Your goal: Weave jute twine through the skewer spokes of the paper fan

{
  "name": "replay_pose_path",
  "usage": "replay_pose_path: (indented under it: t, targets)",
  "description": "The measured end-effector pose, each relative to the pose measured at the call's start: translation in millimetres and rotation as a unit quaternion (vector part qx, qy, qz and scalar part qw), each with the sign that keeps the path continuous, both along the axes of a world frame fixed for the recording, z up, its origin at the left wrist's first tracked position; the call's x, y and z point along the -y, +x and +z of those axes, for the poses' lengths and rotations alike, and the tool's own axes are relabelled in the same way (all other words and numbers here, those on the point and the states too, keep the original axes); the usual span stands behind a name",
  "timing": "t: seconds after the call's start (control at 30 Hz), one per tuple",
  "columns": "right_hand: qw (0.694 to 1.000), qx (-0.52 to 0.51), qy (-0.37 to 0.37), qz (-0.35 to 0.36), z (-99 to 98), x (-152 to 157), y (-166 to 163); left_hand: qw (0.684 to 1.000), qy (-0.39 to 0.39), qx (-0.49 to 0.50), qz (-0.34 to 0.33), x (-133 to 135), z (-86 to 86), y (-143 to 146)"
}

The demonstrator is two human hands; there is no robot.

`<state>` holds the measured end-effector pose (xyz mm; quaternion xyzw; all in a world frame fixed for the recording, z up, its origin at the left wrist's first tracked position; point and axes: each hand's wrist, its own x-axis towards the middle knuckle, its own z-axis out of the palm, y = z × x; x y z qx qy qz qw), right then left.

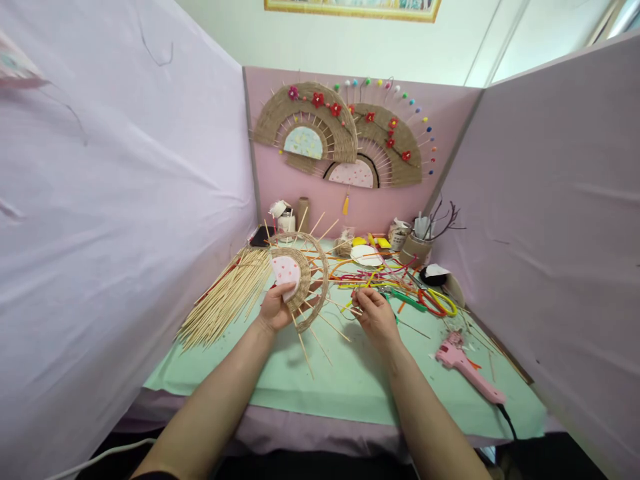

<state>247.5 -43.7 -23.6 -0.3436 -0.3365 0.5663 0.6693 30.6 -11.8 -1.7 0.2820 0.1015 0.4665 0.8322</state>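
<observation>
The left hand (277, 308) is closed on a woven fan (303, 280) above the surface (330, 393), thumb on its dotted half-circle (287, 270); its other fingers are partly hidden behind the weave and sticks. At the fan's three to four o'clock, the right hand (376, 317) is drawn into a pinch; whether anything sits between the fingertips is too small to tell. At nine o'clock lies a stick bundle (227, 300); at four, a glue gun (470, 370), its cord running out of sight. At twelve, a wall picture (353, 8) is cut off.
</observation>
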Motion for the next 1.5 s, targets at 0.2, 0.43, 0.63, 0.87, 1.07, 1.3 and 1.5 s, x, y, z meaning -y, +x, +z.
replay_pose_path:
  t: [0.2,0.43,0.63,0.87,1.07,1.3,1.5]
  targets:
    - [1.000,-0.006,0.021,0.009,2.8,3,-1,1.000,0.004,-0.007,-0.009,0,-0.9,4]
    - [0.996,0.031,0.031,0.083,8.1,12,-8,0.999,-0.006,-0.014,-0.029,5,-0.6,9]
    - [0.990,0.043,0.048,0.126,4.7,13,-13,0.998,-0.014,-0.016,-0.054,5,-5.5,12]
    - [0.983,0.078,0.040,0.163,-0.2,15,-17,0.998,-0.032,-0.025,-0.043,5,-12.1,17]
    - [0.974,0.129,0.057,0.179,-2.4,18,-19,0.997,-0.029,-0.037,-0.060,5,-13.4,18]
    - [0.954,0.198,0.075,0.212,1.6,22,-18,0.992,-0.037,-0.029,-0.114,4,-17.2,16]
    - [0.957,0.183,0.094,0.207,1.6,20,-16,0.992,-0.056,-0.033,-0.104,1,-19.6,14]
